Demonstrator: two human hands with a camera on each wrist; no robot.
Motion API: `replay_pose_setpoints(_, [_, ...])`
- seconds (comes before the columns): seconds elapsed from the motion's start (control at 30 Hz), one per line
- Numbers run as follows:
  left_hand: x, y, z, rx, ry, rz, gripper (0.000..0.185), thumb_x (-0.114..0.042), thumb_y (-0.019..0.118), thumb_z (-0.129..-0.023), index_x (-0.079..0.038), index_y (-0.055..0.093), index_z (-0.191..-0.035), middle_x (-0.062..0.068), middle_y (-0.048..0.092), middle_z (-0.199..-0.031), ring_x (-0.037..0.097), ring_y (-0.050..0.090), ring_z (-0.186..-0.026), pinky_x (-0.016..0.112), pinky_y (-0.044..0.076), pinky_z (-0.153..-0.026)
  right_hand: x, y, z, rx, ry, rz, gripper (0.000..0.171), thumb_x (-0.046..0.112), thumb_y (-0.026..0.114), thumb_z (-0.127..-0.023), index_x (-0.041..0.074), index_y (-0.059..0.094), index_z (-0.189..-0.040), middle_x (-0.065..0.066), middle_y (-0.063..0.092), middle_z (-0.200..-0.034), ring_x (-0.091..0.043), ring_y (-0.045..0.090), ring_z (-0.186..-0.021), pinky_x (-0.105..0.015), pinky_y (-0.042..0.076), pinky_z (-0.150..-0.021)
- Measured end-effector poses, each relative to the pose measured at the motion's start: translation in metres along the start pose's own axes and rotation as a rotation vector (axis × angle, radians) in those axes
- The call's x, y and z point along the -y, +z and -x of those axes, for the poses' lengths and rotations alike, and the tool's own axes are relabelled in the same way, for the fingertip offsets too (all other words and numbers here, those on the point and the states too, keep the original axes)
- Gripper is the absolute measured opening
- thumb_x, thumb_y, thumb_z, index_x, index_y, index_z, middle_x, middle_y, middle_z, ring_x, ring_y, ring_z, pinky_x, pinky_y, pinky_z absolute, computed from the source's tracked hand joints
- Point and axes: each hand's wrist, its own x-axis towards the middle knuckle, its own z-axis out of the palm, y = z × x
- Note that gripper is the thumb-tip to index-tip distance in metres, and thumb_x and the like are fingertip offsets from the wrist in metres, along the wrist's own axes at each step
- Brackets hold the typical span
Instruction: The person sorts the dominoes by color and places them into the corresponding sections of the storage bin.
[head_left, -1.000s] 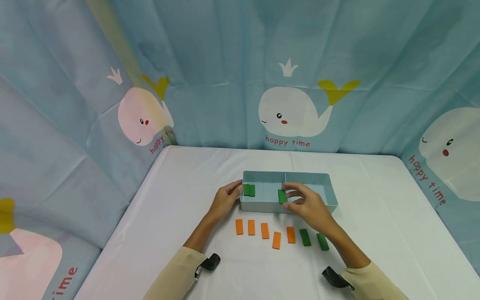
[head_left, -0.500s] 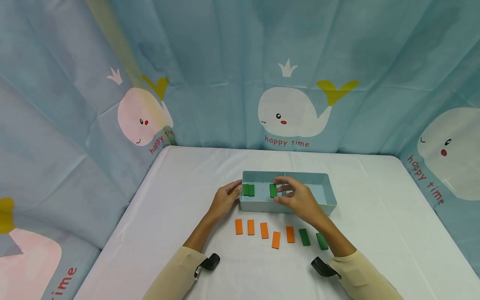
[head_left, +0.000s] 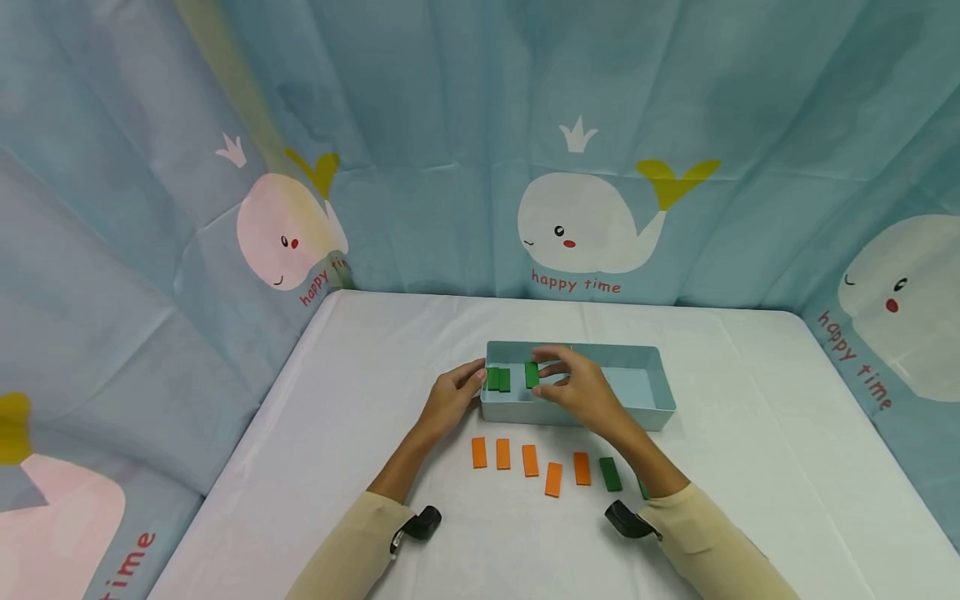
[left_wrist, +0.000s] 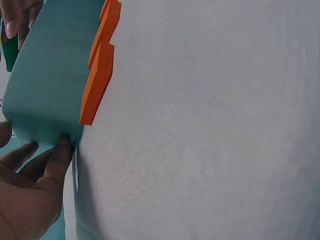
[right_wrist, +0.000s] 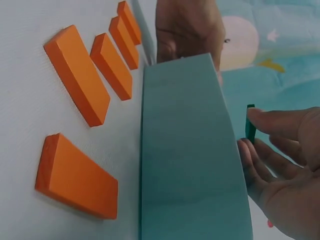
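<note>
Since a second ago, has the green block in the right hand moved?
Yes. The green block has moved left inside the blue box, toward the two green blocks standing at its left end.

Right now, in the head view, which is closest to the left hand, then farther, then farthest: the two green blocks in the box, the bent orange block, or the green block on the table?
From the left hand:
1. Two green blocks, just right of it, standing at the left end of the box.
2. Bent orange block, fourth in the row, nearer the person.
3. Green block on the table, at the row's right, by the right forearm.
</note>
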Motion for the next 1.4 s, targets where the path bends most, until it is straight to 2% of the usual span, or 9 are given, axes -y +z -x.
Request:
replay_pose_setpoints(0.27, [0.001,0.0,-0.001,-0.004,0.001,-0.006,0.054,-0.035,0.056,-0.112,-0.005,0.052,-0.156,0.017,0.056,-0.156,0.033,0.057,-0.142,0.042,0.056,-0.108,0.001,0.009,-0.011,0.03,-0.012,0.025,0.058,0.002,0.082,-0.092,0.003,0.061,-0.145,-0.012,0.069,-0.135,-0.031,0.07,-0.113,-0.037,0.065,-0.086])
replay_pose_setpoints(0.73, [0.0,-0.002,-0.001,0.001,-0.011,0.009,0.054,-0.037,0.057,-0.112,-0.006,0.052,-0.157,0.015,0.054,-0.158,0.032,0.056,-0.142,0.042,0.056,-0.108,-0.003,0.017,-0.027,0.063,0.047,0.075,0.06,0.0,0.082,-0.092,0.005,0.06,-0.147,-0.013,0.068,-0.134,-0.03,0.069,-0.113,-0.037,0.064,-0.081])
replay_pose_setpoints(1.13, [0.001,-0.002,-0.002,0.009,-0.021,0.013,0.056,-0.037,0.056,-0.112,-0.006,0.051,-0.158,0.015,0.054,-0.158,0.031,0.057,-0.142,0.041,0.056,-0.108,-0.003,0.022,-0.037,0.104,0.059,0.163,0.06,-0.003,0.081,-0.091,0.003,0.059,-0.146,-0.016,0.068,-0.132,-0.031,0.071,-0.111,-0.039,0.064,-0.085])
replay_pose_setpoints(1.4, [0.001,-0.001,-0.001,0.012,-0.022,0.01,0.054,-0.036,0.055,-0.113,-0.005,0.051,-0.157,0.018,0.053,-0.158,0.032,0.056,-0.142,0.041,0.056,-0.108,-0.005,0.027,-0.042,0.134,0.083,0.2,0.056,-0.007,0.08,-0.089,-0.001,0.062,-0.141,-0.019,0.069,-0.127,-0.033,0.072,-0.109,-0.041,0.065,-0.087])
